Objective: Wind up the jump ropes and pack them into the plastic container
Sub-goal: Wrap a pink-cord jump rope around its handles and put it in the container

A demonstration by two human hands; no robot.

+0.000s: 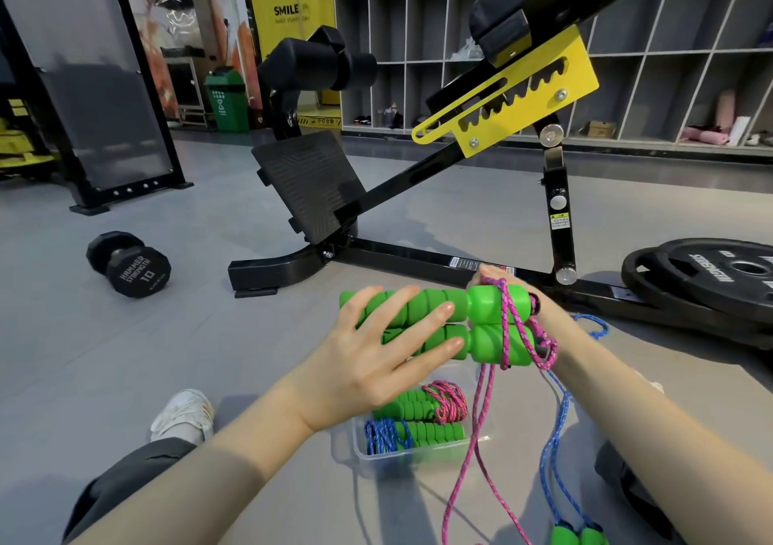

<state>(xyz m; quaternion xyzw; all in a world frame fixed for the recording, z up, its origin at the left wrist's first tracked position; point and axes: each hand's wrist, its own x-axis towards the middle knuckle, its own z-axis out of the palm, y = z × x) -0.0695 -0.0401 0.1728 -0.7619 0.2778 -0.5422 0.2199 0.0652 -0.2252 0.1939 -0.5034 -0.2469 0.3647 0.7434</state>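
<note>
Handles lie under left hand; right hand's grip seemingly pinches rope.

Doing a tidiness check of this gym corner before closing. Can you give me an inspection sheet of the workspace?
Surface: grey floor, person seated on it.
Job's things: two green handles held side by side, pink rope partly wound round them; plastic container holds two wound ropes.
Clutter: dumbbell, weight plates.
Hands: left hand lies flat on the handles; right hand pinches the pink rope.
Cables: loose blue rope on the floor at right.
Surroundings: bench, shelves, green bin.
</note>
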